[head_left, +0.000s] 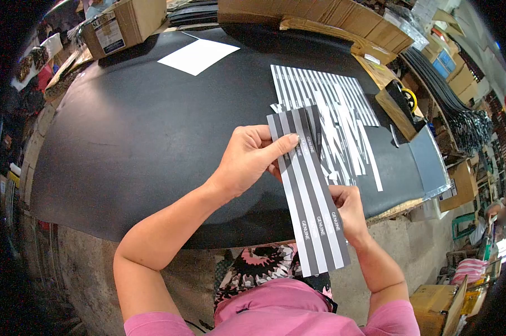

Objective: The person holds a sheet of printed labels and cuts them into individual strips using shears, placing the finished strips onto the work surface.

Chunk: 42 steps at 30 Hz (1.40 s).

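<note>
My left hand (250,157) pinches the upper part of a grey-and-white striped sheet (314,213) printed "GENUINE", its thumb lying on the front. My right hand (347,210) is at the sheet's right edge, partly behind it; its fingertips are hidden, and whether it grips anything does not show. Beyond the hands, cut white and grey strips (367,159) lie in a loose pile, partly over a larger striped sheet (348,87) on the black table (141,151). A blank white sheet (198,55) lies farther back.
A cardboard box (124,28) stands at the back left. Long cardboard pieces (320,25) line the back edge. A tape dispenser (407,103) with yellow tape sits at the right. Bundled black strips (451,106) hang beyond it. A person (496,213) is at the far right.
</note>
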{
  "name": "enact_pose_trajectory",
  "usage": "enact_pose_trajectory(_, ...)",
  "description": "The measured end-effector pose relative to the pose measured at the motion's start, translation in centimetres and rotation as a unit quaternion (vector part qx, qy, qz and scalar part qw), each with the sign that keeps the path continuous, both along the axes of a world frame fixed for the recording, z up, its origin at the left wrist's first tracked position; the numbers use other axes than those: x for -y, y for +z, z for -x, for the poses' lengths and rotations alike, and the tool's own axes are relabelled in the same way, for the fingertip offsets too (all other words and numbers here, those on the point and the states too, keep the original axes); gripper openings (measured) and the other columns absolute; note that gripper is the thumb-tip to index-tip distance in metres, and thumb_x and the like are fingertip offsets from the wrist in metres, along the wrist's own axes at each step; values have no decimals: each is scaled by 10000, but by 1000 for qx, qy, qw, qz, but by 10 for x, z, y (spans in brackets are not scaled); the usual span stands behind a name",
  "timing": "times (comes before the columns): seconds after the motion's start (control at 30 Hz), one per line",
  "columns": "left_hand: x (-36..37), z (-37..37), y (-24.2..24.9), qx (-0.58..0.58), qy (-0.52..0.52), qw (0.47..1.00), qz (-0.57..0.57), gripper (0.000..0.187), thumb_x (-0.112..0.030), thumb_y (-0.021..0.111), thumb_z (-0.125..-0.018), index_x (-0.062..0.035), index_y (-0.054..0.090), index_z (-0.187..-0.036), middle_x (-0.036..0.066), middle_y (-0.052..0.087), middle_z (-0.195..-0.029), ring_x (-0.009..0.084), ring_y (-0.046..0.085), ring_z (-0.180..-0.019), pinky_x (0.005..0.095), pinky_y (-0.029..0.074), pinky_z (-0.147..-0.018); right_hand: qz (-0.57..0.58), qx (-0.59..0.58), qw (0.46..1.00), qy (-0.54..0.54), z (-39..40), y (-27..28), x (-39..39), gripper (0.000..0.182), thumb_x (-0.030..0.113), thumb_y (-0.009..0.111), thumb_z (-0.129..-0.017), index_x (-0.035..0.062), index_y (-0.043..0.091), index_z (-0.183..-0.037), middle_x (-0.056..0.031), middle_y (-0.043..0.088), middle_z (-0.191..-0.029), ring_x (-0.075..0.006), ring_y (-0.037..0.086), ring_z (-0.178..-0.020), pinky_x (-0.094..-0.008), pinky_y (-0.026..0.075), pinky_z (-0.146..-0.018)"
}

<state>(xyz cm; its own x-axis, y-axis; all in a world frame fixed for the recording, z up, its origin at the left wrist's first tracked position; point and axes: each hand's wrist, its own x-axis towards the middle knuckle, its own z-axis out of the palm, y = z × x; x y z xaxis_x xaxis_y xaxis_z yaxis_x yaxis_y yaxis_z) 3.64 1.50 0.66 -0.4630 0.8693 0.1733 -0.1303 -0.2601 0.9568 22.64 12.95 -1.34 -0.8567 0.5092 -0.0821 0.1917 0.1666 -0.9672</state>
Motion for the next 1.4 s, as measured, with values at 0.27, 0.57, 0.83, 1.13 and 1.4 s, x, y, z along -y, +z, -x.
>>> enact_pose_trajectory(0.27, 0, -3, 0, 16, -13, 999, 28, 198, -230, 618, -865, -34, 649, -854, 16, 653, -726, 36, 578, -556, 169, 441, -467, 19, 8, 1000, -7, 16, 12, 0, 211, 118, 730, -691, -57, 649, -776, -40, 629, -690, -60, 559, -576, -193, 428, -505)
enact_pose_trajectory(0.57, -1, 0, -3, 34, -11, 999, 31, 202, -231, 620, -862, -31, 648, -867, 26, 655, -727, 41, 583, -559, 179, 454, -466, -6, -32, 999, -14, 20, 8, 3, 156, 113, 713, -735, -30, 650, -743, -40, 620, -635, -38, 542, -518, -181, 409, -437)
enact_pose_trajectory(0.83, -2, 0, -3, 41, -4, 999, 30, 202, -230, 628, -857, -30, 655, -849, 18, 654, -722, 27, 559, -542, 160, 413, -452, -20, -32, 999, -3, 20, 4, 1, 133, 102, 709, -736, -18, 651, -732, -28, 615, -618, -38, 542, -506, -181, 401, -426)
enact_pose_trajectory(1.13, -3, 6, -8, 19, -16, 1000, 13, 247, -228, 597, -871, 16, 630, -890, 103, 663, -741, 119, 641, -579, 234, 533, -478, -6, -17, 1000, -13, 21, 4, 1, 127, 82, 698, -739, -36, 650, -744, -32, 619, -623, -37, 547, -513, -176, 409, -436)
enact_pose_trajectory(1.4, -4, 6, -4, 25, 2, 999, 29, 219, -255, 623, -861, -37, 647, -850, 16, 650, -723, 38, 566, -547, 175, 434, -453, 62, -47, 996, -47, 24, 7, 3, 260, 201, 684, -788, -14, 599, -669, -17, 557, -551, -61, 485, -446, -213, 350, -387)
